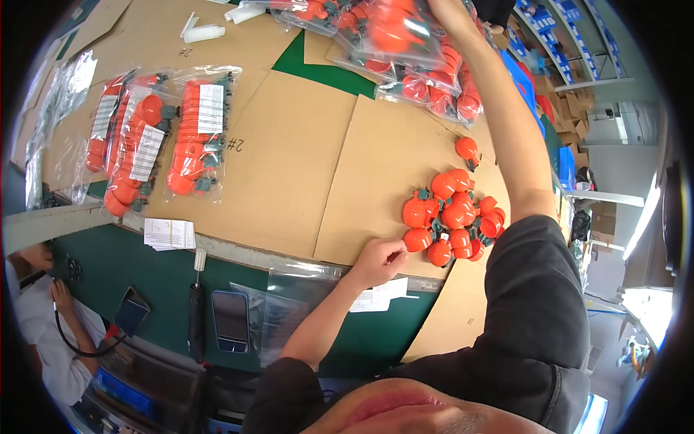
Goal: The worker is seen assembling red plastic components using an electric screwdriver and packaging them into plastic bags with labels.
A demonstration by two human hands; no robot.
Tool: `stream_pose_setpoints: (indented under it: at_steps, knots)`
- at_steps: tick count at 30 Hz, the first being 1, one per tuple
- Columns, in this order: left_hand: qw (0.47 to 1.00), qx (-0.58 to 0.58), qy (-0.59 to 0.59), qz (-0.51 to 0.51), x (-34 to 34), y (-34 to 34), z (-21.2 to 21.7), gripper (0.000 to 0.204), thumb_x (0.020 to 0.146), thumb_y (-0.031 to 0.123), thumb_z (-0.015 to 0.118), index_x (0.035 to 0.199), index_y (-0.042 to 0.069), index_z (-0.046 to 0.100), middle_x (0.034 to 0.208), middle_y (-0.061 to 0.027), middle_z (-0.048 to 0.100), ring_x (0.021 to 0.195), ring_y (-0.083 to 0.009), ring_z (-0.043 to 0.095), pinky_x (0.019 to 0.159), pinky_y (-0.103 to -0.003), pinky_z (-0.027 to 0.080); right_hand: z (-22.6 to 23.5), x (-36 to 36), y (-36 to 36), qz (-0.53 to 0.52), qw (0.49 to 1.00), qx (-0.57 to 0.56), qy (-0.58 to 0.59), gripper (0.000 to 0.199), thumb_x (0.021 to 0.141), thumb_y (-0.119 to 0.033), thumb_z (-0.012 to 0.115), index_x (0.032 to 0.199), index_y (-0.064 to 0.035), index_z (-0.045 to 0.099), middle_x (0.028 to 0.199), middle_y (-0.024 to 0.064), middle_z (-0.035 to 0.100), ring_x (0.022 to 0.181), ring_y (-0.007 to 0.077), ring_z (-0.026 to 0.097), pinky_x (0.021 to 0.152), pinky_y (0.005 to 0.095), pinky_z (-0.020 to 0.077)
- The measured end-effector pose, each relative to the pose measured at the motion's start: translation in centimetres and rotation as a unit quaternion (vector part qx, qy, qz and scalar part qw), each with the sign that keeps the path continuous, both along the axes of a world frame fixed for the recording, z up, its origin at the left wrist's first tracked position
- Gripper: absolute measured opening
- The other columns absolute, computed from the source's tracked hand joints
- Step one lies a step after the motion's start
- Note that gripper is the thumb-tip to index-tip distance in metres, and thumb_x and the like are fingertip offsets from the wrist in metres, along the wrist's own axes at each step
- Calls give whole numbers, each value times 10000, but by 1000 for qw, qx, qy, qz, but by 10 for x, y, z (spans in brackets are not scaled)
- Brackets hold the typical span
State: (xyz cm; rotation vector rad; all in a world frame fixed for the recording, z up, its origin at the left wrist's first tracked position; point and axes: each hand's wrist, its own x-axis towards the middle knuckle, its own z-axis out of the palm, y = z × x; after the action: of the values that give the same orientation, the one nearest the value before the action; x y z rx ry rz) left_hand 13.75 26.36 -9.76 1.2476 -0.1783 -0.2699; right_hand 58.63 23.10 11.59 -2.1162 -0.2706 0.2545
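My left hand (379, 262) rests with curled fingers at the near edge of the cardboard, just left of a loose pile of orange plastic cups (458, 210) with dark fittings; nothing shows in it. One more orange cup (467, 148) lies apart, beyond the pile. My right arm stretches far forward, and my right hand (447, 10) is cut off by the upper edge, its fingers out of sight. Beside it is a motion-blurred clear bag of orange cups (394, 32), above a heap of similar filled bags (434, 90). Whether the hand grips that bag cannot be seen.
Filled, labelled bags (194, 137) lie at left on the cardboard (278, 166). Near the edge are a paper stack (169, 234), a screwdriver-like tool (196, 311), a phone (230, 322) and empty clear bags (296, 304). Another person's hand (62, 296) shows at far left.
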Motion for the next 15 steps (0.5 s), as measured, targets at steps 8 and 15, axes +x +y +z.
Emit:
stream_pose_setpoints:
  at_steps: [8, 15]
  knots:
    - [999, 27, -19, 12, -6, 2, -13, 181, 948, 124, 639, 818, 12, 583, 642, -93, 525, 573, -180, 497, 554, -362, 382, -100, -31, 55, 55, 762, -246, -596, 587, 813, -352, 810, 1263, -5, 662, 1244, 209, 671, 1177, 400, 626, 1001, 474, 527]
    - [999, 41, -19, -3, -3, 3, 2, 185, 926, 151, 641, 808, 10, 619, 668, -140, 607, 588, -245, 578, 588, -395, 441, -144, -193, 296, 522, 585, -241, -572, 522, 830, -57, 719, 1324, -172, 598, 1359, 96, 608, 1389, 316, 511, 1188, 543, 380]
